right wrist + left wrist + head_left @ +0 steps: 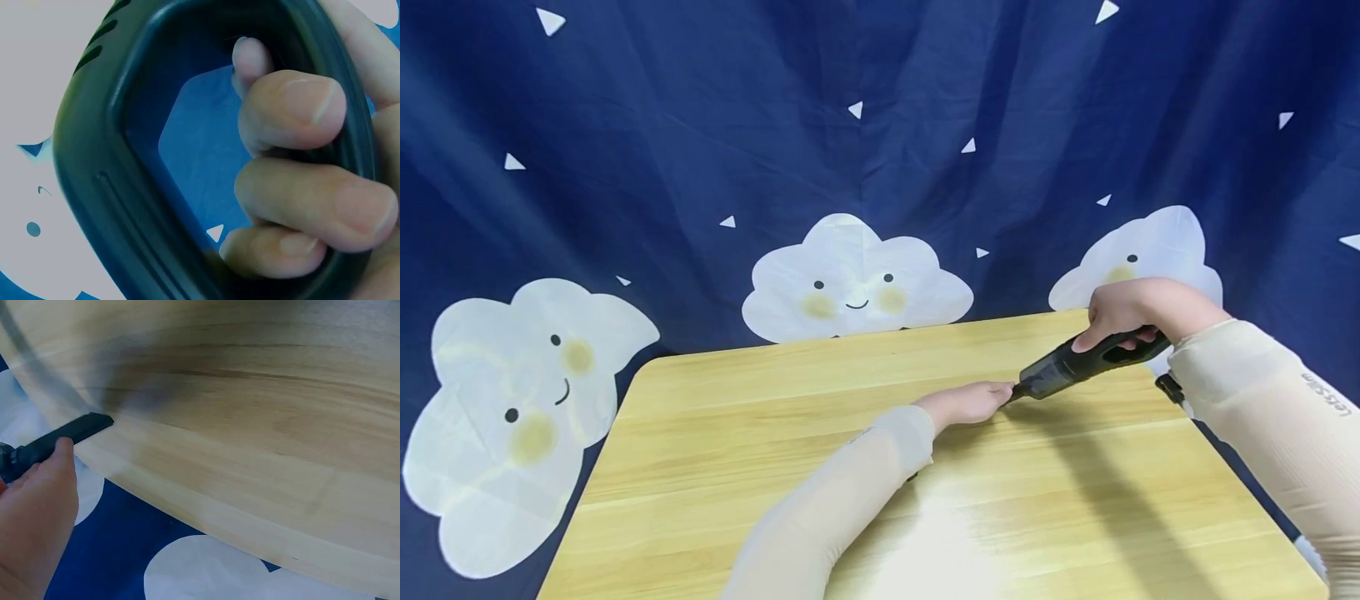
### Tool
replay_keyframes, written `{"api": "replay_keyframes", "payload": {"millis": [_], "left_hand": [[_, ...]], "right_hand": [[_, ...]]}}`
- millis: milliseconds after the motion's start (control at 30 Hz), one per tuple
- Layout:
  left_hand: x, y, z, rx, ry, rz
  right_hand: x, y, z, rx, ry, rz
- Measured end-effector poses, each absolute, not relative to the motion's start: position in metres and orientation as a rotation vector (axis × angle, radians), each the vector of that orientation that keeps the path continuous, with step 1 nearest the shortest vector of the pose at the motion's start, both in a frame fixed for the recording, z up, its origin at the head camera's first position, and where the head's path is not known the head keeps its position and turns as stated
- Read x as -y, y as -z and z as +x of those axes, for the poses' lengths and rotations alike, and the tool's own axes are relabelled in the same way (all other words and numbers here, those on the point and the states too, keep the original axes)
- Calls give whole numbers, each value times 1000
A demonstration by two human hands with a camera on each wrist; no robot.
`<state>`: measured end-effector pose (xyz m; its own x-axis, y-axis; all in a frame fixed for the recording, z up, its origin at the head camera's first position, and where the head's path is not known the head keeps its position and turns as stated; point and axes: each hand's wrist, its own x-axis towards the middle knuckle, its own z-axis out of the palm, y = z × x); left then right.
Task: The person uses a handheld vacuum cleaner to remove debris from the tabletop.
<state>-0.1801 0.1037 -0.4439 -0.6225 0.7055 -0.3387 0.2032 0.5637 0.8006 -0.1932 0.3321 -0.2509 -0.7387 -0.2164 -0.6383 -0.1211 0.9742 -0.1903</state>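
A black handheld vacuum cleaner (1060, 368) slants down over the right part of the wooden table, its narrow end toward the tabletop. My right hand (1123, 310) grips its handle from above. In the right wrist view, curled fingers (294, 109) pass through the looped handle (94, 156). At the front end my left hand (966, 404) holds the flat black nozzle (69, 434), thumb along its side in the left wrist view. The nozzle's slanted tip points over the wood, and its shadow falls close by. Most of the left fingers are hidden behind the hand.
The light wooden table (715, 433) has rounded corners, and its far edge runs along a dark blue curtain (850, 50) with white clouds and triangles. Pale sleeves cover both forearms. A long shadow crosses the table's right side.
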Motion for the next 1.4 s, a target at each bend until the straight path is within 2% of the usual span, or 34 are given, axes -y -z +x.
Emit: {"api": "replay_keyframes", "payload": {"millis": [267, 633, 1167, 1400], "left_hand": [[-91, 452, -181, -2266, -940, 711], [-53, 448, -212, -2213, -1056, 630], [3, 435, -228, -2266, -1018, 484], [18, 431, -245, -2309, -973, 519]], "right_hand": [[-320, 260, -192, -2408, 237, -243], [-292, 271, -202, -2486, 249, -287], [-242, 290, -212, -2600, 195, -331], [-224, 289, -216, -2676, 140, -288]]}}
